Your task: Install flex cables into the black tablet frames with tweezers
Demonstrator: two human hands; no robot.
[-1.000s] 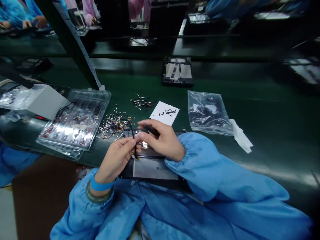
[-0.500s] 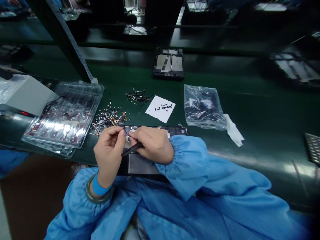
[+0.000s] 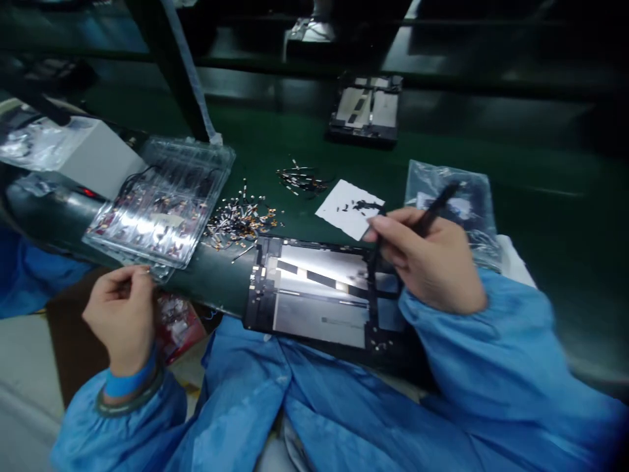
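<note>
My right hand (image 3: 427, 259) is closed on black tweezers (image 3: 437, 206), beside the lower right corner of a white paper square (image 3: 341, 206) bearing small black pieces. Below lies an opened tablet-like device (image 3: 319, 295) with silver panels, at the table's front edge; my right forearm and hand hide part of its right end. My left hand (image 3: 122, 314) is off to the left, past the table edge, with thumb and fingertips pinched together. Whatever is between them is too small to make out. A heap of small flex parts (image 3: 240, 219) lies behind the device's left corner.
Clear plastic trays (image 3: 162, 203) of parts lie at the left beside a white box (image 3: 98, 157). A bundle of thin cables (image 3: 302, 178), a plastic bag (image 3: 455, 196), a white tissue (image 3: 514, 259) and another opened device (image 3: 366, 108) are farther back or right.
My hands have parted from over the device: the left moved left off the table edge, the right moved right to the paper with the tweezers. The device is now uncovered. The view has shifted.
</note>
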